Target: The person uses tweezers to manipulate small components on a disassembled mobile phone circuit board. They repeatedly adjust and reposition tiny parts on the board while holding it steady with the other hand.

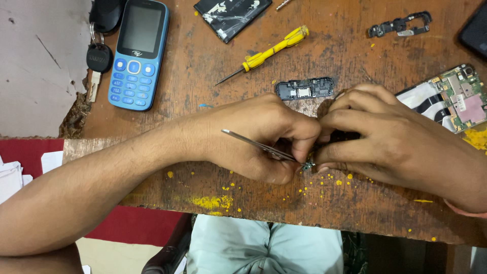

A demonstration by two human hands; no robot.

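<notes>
I see left hand (264, 137) pinching thin steel tweezers (253, 144), right hand (378, 132) fingers closed on tiny, fragile green circuit part (308, 165) at worn wooden counter (324, 61) edge; grip by edges, lightly.

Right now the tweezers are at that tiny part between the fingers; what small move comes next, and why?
Probably keep the right hand steady and ease the tweezers in a little finer. The left hand pinches them with the tips at the small part, which sits right at the wooden table's front edge, so a jerk might flick it off.

worn wooden table (355, 213) flecked with yellow crumbs; red surface (127, 223) below its left edge.
</notes>
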